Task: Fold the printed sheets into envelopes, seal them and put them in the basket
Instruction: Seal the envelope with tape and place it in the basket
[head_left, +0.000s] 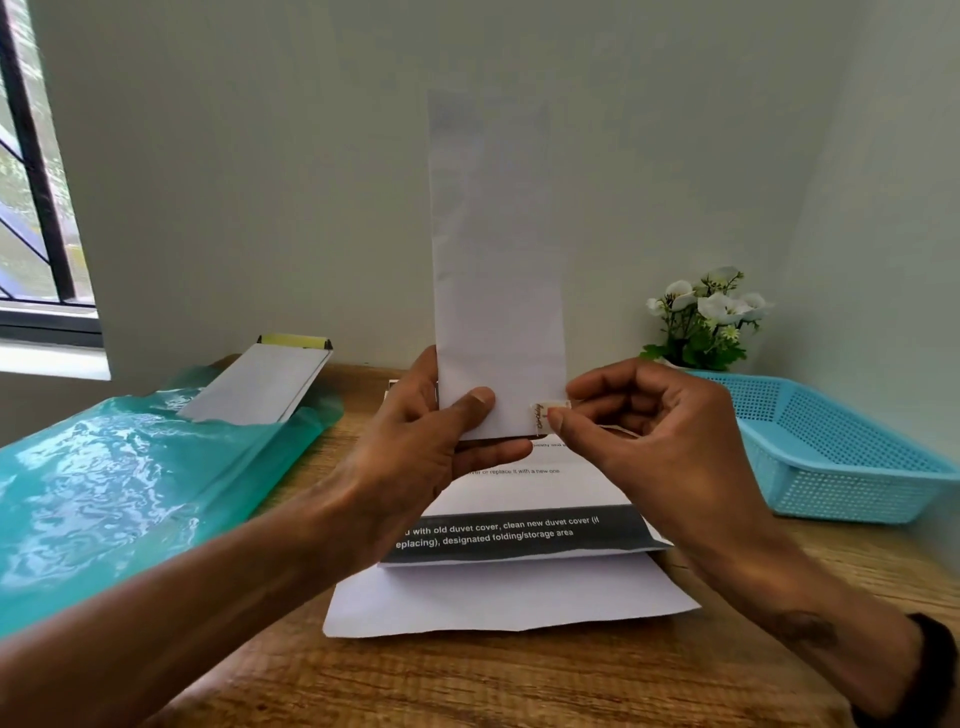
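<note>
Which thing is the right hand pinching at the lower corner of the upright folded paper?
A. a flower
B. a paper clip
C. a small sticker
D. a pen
C: the right hand pinches a small sticker against the lower right corner of the folded paper, which the left hand holds upright.

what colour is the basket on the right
Light blue, with a fine mesh of holes; the basket shows clearly in the head view.

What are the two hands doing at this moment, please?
Left hand: closed on the lower end of the upright folded envelope.
Right hand: pinching a small sticker at the envelope's lower right edge.
</note>
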